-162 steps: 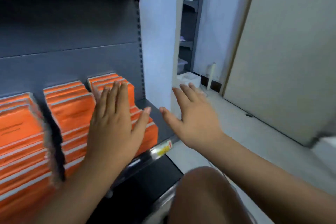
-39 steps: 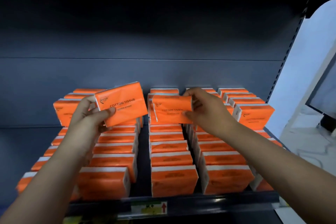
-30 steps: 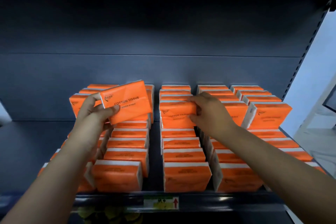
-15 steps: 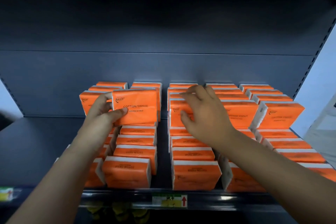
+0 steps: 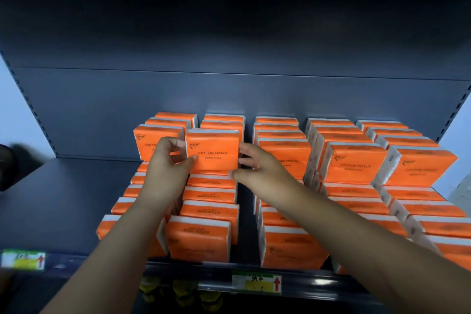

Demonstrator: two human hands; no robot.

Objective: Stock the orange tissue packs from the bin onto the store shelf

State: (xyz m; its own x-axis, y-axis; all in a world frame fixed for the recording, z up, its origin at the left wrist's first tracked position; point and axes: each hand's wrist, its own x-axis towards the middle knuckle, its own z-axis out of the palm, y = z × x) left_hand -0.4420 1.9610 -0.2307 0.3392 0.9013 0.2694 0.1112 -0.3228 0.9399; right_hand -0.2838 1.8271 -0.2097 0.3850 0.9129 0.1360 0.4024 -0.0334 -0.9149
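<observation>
Tissue pack stands upright atop 2nd row from left on the shelf. Left hand pinches its left edge; right hand, fingers loosely spread, touches right edge, prob. w/o gripping. Pack looks light, soft, slick-wrapped: hold by short ends.

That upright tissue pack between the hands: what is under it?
The upright pack stands on a row of flat orange packs running to the shelf's front edge. What lies directly beneath it is covered.
</observation>
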